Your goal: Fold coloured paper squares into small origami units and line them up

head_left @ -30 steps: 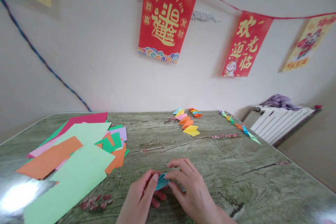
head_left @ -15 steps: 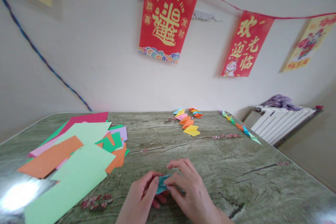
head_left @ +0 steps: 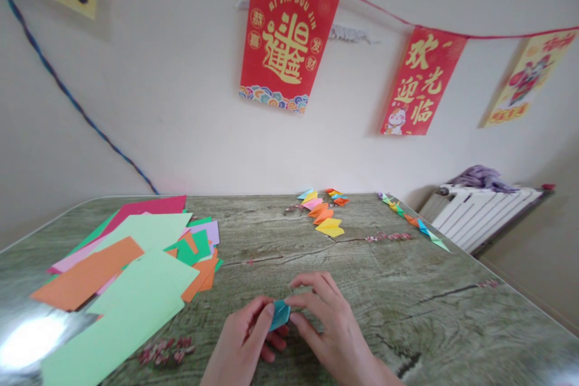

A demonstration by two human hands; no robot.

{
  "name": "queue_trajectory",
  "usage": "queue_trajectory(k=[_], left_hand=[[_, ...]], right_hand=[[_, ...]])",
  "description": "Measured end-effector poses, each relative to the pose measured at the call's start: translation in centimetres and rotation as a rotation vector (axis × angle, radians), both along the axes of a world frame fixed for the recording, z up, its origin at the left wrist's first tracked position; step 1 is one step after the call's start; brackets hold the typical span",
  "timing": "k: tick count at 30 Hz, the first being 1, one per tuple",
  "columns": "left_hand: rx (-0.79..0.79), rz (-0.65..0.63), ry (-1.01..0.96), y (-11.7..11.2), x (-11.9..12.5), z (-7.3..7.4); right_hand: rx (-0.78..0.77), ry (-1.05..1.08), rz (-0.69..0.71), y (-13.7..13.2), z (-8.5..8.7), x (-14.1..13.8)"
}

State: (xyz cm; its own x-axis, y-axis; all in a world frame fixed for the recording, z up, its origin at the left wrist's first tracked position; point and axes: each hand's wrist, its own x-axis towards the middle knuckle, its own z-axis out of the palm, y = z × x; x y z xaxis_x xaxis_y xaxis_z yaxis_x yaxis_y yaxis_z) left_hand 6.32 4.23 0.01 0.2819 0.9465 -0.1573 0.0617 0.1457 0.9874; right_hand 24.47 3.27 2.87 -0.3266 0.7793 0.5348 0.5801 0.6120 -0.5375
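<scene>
A small piece of blue folded paper (head_left: 281,315) is pinched between the thumb and fingers of my left hand (head_left: 245,333), just above the near middle of the table. My right hand (head_left: 329,321) is at the paper's right edge, thumb and index finger apart. Its index fingertip is at the upper right corner; whether it presses there is hard to see. The paper's left end is hidden under my left thumb and fingers.
Coloured paper sheets (head_left: 122,325) lie in a loose pile on the left of the wood-patterned table (head_left: 253,241). Folded paper pieces (head_left: 322,214) form a row at the back. Another folded chain (head_left: 411,220) runs along the right edge, near a white radiator (head_left: 479,211).
My right thumb and index finger have come off the face of the blue paper to its right edge, so more of it shows. My left hand keeps its hold.
</scene>
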Motion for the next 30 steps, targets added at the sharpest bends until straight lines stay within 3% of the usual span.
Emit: queue_trajectory(k=[8, 11, 19, 25, 30], left_hand=[[0.007, -0.030, 0.014, -0.2, 0.0, 0.3], [0.023, -0.043, 0.035, -0.2, 0.1, 0.6], [0.026, -0.052, 0.062, -0.1, 0.2, 0.8], [0.003, -0.049, 0.054, -0.1, 0.3, 1.0], [0.017, -0.050, 0.058, -0.2, 0.3, 0.9]], right_hand=[[-0.300, 0.188, -0.067, 0.5, -1.1, 0.1], [-0.338, 0.179, -0.044, 0.3, -1.2, -0.3], [-0.269, 0.120, -0.012, -0.1, -0.8, -0.6], [-0.038, 0.033, -0.018, 0.0, -0.2, -0.4], [0.014, -0.009, -0.008, -0.1, 0.3, -0.6]])
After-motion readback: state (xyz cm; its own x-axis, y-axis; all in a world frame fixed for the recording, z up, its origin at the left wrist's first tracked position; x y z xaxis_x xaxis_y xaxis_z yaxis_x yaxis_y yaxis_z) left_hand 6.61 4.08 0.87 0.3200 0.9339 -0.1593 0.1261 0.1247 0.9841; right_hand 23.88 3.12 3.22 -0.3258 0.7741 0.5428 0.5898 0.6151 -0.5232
